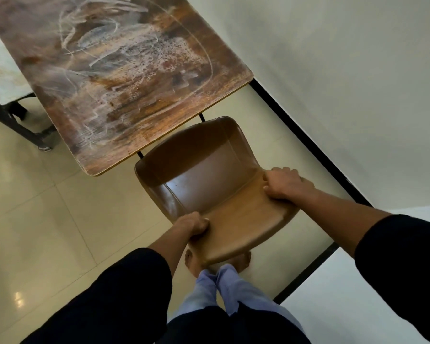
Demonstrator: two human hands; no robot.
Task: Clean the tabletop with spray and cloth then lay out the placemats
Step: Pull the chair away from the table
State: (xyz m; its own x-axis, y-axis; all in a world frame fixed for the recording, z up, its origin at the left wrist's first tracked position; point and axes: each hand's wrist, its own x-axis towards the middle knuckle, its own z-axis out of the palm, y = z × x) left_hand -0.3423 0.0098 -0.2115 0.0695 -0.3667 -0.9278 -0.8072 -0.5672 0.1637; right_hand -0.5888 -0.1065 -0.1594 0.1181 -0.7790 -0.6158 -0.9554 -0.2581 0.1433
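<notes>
A brown chair (209, 180) was gripped at its backrest by both hands: the left hand (193, 223) was curled round the backrest's near-left edge, the right hand (283, 183) clasped over its right edge. The desk (114, 78) (streaked with white smears, apparently uncleaned) lay straight ahead beyond the chair, its near edge just above the seat front, its long axis running away to the upper left. Neither spray, cloth nor placemats were in view.

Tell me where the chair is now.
In the head view, the chair stands at the wooden table's near end, gripped by left hand and right hand.
</notes>
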